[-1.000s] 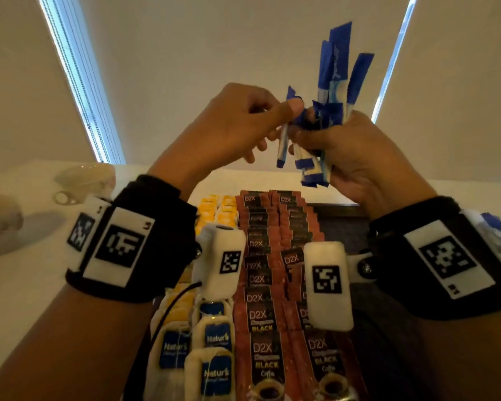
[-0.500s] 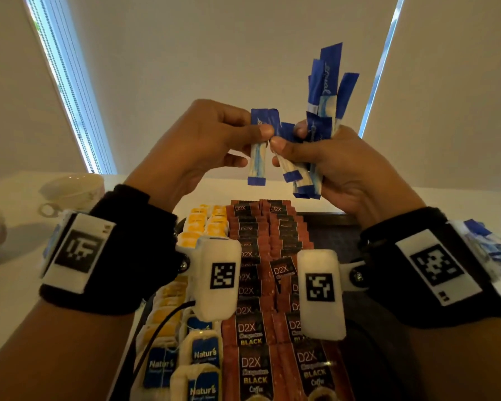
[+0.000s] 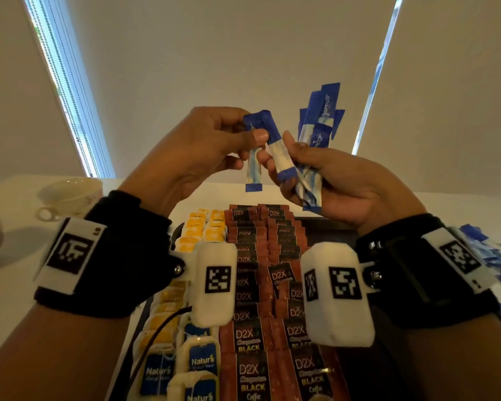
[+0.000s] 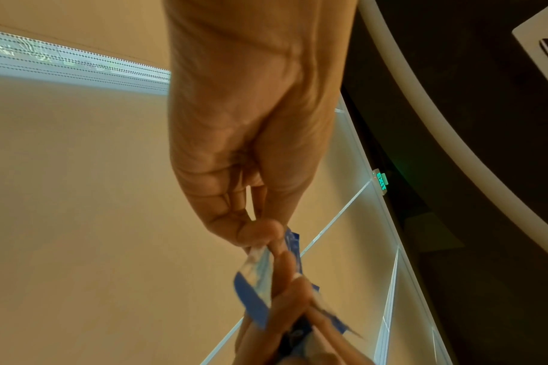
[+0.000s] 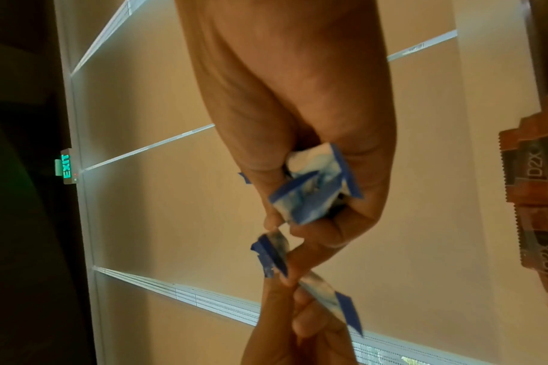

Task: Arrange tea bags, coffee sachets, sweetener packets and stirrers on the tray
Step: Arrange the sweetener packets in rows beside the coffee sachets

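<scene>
Cup (image 3: 70, 195) far left on the table (image 3: 12, 299), untouched. My left hand (image 3: 191, 157) pinches two sweetener packets (image 3: 268, 146), fingers (image 3: 256, 137) clamped, likely peeling them off to lay singly. Right hand (image 3: 344, 183) grips the bundle (image 3: 315, 146), fingers curled round it. Below, tray (image 3: 324, 224): tea bags (image 3: 200, 360) left, coffee sachets (image 3: 252, 369) middle, right side bare for sweetener
</scene>
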`<state>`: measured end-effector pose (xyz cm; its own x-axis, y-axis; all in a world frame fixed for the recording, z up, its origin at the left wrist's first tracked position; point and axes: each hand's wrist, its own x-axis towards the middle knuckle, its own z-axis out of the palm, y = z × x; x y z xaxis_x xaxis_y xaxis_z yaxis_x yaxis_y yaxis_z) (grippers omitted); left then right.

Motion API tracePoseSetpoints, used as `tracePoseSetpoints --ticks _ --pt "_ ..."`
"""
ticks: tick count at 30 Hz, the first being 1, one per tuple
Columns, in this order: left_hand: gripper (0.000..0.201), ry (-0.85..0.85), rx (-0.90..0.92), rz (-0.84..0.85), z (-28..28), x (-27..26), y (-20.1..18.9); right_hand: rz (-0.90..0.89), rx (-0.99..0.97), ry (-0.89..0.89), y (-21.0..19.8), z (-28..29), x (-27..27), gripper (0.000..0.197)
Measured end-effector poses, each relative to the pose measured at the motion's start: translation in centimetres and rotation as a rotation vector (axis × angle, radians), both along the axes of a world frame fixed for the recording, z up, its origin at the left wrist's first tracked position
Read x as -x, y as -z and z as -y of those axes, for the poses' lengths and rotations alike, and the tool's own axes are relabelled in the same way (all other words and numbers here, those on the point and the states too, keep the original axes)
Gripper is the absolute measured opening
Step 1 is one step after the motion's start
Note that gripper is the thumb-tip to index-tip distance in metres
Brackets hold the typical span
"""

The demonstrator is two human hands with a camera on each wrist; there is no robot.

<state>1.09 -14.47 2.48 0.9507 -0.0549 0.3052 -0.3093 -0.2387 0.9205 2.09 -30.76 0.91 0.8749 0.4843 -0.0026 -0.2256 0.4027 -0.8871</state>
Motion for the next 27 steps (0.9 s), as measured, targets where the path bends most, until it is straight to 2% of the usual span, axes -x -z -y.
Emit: tracePoseSetpoints --ticks 5,8,12,16,21,27 --pt "0.009 0.003 0.016 -0.022 0.18 0.06 0.10 -0.016 -0.012 0.028 -0.31 -0.30 0.19 0.009" --pt "0.007 0.012 0.056 -0.047 0.38 0.02 0.14 0.085 0.076 0.216 -0.26 -0.35 -0.01 0.025" --pt "0.013 0.057 0.123 -0.088 0.23 0.17 0.07 0.225 0.180 0.379 -0.32 -0.39 -0.08 0.029" --pt "0.023 0.119 0.161 -0.099 -0.10 0.35 0.00 0.278 0.144 0.453 -0.27 -0.68 -0.23 0.027" --pt "0.025 0.124 0.147 -0.091 -0.29 0.58 -0.19 0.357 0.285 0.537 0.07 -0.96 -0.18 0.027" --pt "0.005 0.002 0.063 -0.082 -0.03 0.39 -0.27 0.377 0.346 0.508 -0.20 -0.76 -0.23 0.028"
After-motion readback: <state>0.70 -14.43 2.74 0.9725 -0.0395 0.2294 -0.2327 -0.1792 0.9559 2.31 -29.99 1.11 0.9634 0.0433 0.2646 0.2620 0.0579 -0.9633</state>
